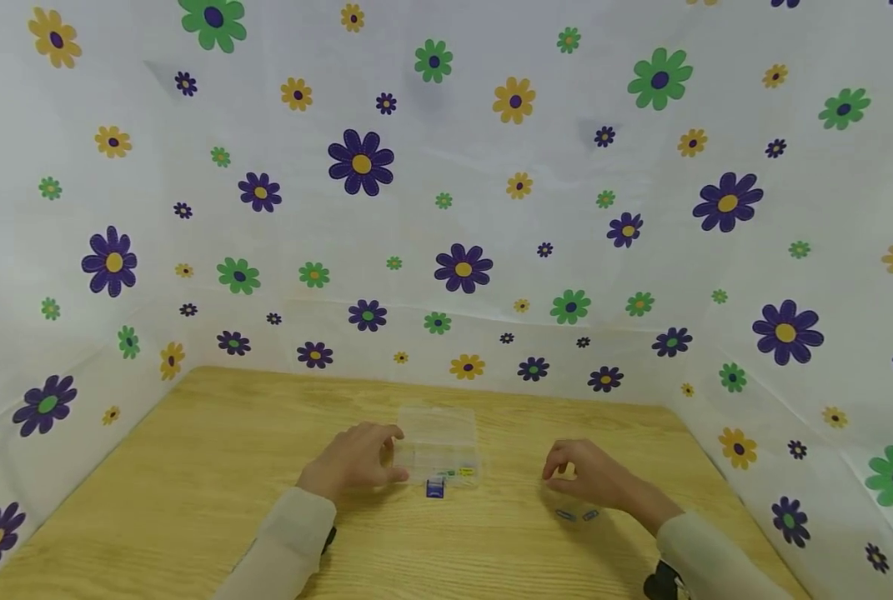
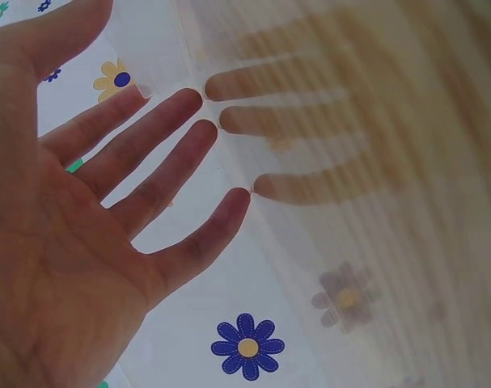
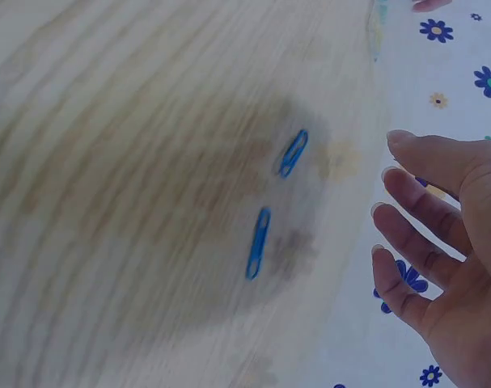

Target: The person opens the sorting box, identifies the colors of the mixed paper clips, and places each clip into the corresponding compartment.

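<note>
My left hand (image 1: 356,458) is at the left side of a clear plastic box (image 1: 437,427) whose lid stands raised at the back. Its fingers are spread and extended in the left wrist view, and whether they touch the box I cannot tell. Small green pieces (image 1: 446,473) and yellow pieces (image 1: 466,472) lie in the box's front right part. A small dark blue item (image 1: 434,488), its kind unclear, sits against the front edge. To the right, my right hand (image 1: 589,475) hovers with loosely bent fingers, holding nothing. Near it lie two blue paper clips, one (image 3: 258,243) below the other (image 3: 294,153).
All of this is on a light wood-grain table (image 1: 251,433). White sheets (image 1: 491,167) printed with green, yellow and purple flowers stand behind the table and along both sides.
</note>
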A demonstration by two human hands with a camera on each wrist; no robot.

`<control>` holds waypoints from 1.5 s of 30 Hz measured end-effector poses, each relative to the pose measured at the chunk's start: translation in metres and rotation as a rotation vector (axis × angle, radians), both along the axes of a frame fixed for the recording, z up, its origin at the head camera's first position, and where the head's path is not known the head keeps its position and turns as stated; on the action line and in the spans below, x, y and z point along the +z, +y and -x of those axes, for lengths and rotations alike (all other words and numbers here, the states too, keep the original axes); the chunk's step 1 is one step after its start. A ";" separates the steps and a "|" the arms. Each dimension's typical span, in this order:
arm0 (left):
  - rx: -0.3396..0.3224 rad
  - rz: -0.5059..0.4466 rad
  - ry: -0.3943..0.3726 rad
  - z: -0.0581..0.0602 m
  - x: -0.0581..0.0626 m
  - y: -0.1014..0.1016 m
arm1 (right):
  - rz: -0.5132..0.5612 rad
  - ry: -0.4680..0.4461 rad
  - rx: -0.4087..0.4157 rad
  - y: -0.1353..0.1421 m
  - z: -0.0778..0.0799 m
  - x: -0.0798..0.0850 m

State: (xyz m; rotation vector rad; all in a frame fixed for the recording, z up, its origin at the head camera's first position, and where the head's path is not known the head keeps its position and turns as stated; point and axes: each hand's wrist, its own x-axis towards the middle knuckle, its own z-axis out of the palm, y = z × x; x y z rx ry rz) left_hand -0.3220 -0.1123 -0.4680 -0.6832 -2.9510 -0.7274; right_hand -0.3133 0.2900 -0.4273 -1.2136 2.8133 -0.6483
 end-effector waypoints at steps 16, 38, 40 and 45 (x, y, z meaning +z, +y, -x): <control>-0.020 -0.019 0.012 -0.001 -0.001 -0.002 | -0.060 -0.112 -0.057 0.029 -0.015 -0.015; -0.007 -0.007 0.001 -0.003 0.000 0.000 | -0.033 -0.060 0.001 0.029 -0.013 -0.024; -0.004 -0.005 0.003 -0.003 0.001 0.000 | -0.029 -0.065 0.008 0.029 -0.013 -0.025; -0.003 -0.006 0.004 -0.002 0.001 -0.001 | -0.017 -0.076 0.029 0.026 -0.012 -0.025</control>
